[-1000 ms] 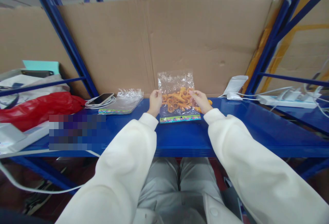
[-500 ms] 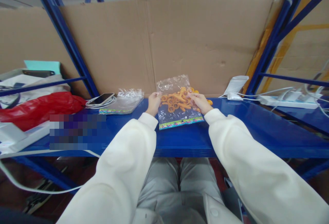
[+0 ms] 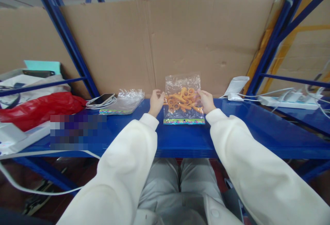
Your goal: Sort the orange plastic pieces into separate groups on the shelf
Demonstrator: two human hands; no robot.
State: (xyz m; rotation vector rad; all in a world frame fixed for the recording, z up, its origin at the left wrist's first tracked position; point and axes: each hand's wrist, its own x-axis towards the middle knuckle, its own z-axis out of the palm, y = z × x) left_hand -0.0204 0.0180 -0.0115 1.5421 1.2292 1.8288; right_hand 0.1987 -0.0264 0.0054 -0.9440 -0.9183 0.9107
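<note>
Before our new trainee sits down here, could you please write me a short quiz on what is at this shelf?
1. Which colour are the pieces showing through the clear bag between the hands?
a) green
b) orange
c) black
2. True or false: the clear bag's patterned strip is at the edge farthest from the person.
3. Fill in: seen from the person's seat, the phone lies to the ____ of the flat bags.

Key: 1 b; 2 false, the patterned strip is at the near edge; 3 left.
</note>
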